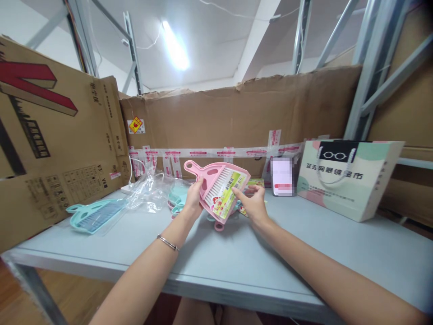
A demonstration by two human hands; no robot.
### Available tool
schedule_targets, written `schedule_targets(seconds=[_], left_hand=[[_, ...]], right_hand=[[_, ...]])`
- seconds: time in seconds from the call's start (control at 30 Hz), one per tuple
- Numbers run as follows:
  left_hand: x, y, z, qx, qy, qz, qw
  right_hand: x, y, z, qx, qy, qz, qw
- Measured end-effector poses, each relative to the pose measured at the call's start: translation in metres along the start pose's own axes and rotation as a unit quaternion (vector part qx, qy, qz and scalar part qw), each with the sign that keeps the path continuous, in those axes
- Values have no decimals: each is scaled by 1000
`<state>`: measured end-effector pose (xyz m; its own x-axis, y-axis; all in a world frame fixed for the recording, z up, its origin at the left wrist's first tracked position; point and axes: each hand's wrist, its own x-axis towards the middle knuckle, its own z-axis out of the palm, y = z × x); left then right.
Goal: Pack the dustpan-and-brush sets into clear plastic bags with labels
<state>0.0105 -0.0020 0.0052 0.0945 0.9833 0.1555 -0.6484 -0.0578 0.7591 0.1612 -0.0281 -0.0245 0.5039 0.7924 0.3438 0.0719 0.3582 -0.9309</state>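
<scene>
In the head view, my left hand [193, 198] is closed around the side of a pink dustpan [203, 174], near its looped handle. A brush with pale bristles [216, 185] lies inside the pan. Over the bristles rests a yellow-green label card [227, 194], printed with mushrooms. My right hand [253, 201] is at the pan's right side, its thumb on the card and its fingertips partly hidden by the pan's edge. Teal dustpans [177, 197] lie on the table behind my left hand. Below the held pan, a pink handle loop [219, 226] sticks out.
A bagged teal dustpan and brush set [96, 215] lies at left on the grey table [270, 271], beside crumpled clear plastic bags [149, 192]. A phone [283, 177] and a paper gift bag [348, 180] stand at right. Large cardboard boxes [216, 117] line the back and left.
</scene>
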Motion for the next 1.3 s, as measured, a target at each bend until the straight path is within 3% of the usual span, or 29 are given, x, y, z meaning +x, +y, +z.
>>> schedule_targets(seconds=[0.13, 0.27, 0.37, 0.6, 0.73, 0.8, 0.87, 0.93, 1.0, 1.03, 1.1, 1.2, 1.3], left_hand=[[-2, 1, 0, 35, -27, -14, 999], [-11, 6, -2, 156, -155, -58, 974], [-16, 7, -4, 232, -198, -51, 951], [-10, 1, -9, 267, -193, 19, 944], [-8, -3, -9, 295, -203, 26, 933], [-3, 1, -11, 315, -177, 54, 931], [6, 11, -19, 359, -93, 110, 922], [16, 26, -32, 437, 28, 180, 881], [23, 42, -47, 557, 127, 244, 784], [24, 49, -54, 626, 135, 229, 733], [24, 58, -64, 722, 115, 177, 658], [20, 64, -69, 782, 64, 145, 602], [16, 68, -70, 822, 61, 141, 549]], right_hand=[[-4, 0, 3, 154, -153, 119, 969], [-2, -1, 1, 213, -127, 116, 962], [1, -1, 0, 226, -115, 105, 962], [-1, -5, 0, 251, -170, 114, 946], [-1, 0, 0, 244, -157, 136, 947], [2, 4, 0, 251, -137, 144, 947], [7, 9, 0, 259, -110, 140, 949], [12, 12, -1, 265, -75, 123, 953], [17, 14, -3, 270, -47, 109, 956], [19, 15, -4, 271, -39, 106, 956], [22, 16, -4, 273, -32, 108, 955], [22, 16, -4, 275, -30, 106, 955], [20, 15, -3, 278, -35, 103, 954]])
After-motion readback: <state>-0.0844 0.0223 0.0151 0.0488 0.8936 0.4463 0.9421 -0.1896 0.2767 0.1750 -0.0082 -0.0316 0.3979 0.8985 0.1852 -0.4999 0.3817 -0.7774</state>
